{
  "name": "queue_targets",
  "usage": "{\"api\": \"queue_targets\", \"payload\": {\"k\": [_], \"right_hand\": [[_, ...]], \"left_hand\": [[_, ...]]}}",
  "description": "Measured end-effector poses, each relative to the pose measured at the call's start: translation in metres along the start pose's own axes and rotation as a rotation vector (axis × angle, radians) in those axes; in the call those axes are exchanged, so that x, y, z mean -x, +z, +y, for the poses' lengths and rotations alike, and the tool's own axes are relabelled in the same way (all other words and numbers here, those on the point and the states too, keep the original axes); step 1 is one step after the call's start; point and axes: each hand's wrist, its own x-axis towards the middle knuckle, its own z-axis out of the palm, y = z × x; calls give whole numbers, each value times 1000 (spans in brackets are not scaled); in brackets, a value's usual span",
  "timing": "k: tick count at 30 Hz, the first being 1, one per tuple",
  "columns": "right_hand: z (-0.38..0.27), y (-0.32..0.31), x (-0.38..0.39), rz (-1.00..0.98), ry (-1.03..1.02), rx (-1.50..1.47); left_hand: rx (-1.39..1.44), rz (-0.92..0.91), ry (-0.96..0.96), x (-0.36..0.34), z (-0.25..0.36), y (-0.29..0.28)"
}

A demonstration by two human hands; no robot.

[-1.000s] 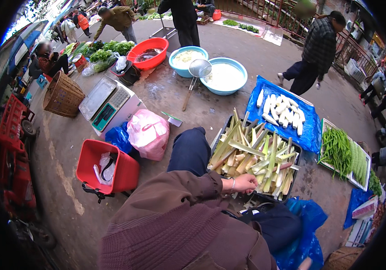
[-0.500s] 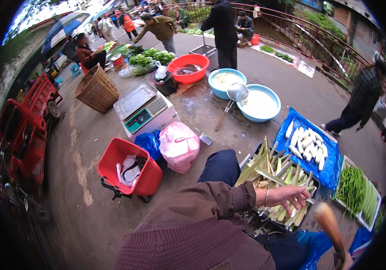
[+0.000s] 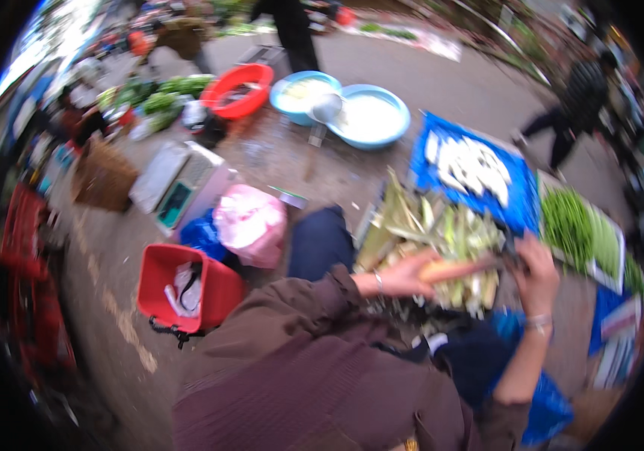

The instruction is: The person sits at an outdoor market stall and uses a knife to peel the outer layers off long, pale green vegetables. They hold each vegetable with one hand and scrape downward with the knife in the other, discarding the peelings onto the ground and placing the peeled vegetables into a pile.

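Observation:
My left hand (image 3: 405,276) is closed round the pale tan end of a long, tapering shoot (image 3: 448,269). The shoot darkens toward its other end and lies level above a heap of pale green and cream leafy husks (image 3: 401,229). Fingers curled, my right hand (image 3: 536,274) is at the dark end, next to something small and dark (image 3: 512,244); motion blur hides whether that is a tool or part of the shoot. Beyond the heap, white peeled shoots (image 3: 468,167) lie on a blue sheet (image 3: 425,143).
Green beans (image 3: 566,229) lie on the right. Ahead stand two light-blue basins (image 3: 393,139) with a strainer (image 3: 326,109), and a red basin (image 3: 267,79). To the left are a scale (image 3: 179,192), pink bag (image 3: 250,225), red bin (image 3: 224,289) and wicker basket (image 3: 102,177). A person (image 3: 581,105) walks at right.
The shoot has come up from the lower right, and my left hand, open before, now grips its tan end. My right hand has moved up into view. The whole view has shifted and blurred.

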Motion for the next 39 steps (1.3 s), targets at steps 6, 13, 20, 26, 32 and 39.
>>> {"api": "queue_targets", "payload": {"k": [6, 13, 20, 26, 32, 39], "right_hand": [[-11, 55, 42, 462, 593, -637], [-35, 117, 61, -133, 994, -1535], [-43, 148, 59, -120, 1107, -1213], [-34, 157, 60, -282, 1040, -1383], [-48, 159, 52, -146, 1056, -1244], [-56, 173, 57, -101, 1123, -1178]], "left_hand": [[978, -19, -170, -15, -5, 13], [1034, -240, -279, -21, 0, 14], [579, 247, -264, -17, -16, 35], [376, 387, -92, -17, -43, 33], [161, 507, -66, -15, -45, 34], [267, 501, 35, -13, -49, 39]]}}
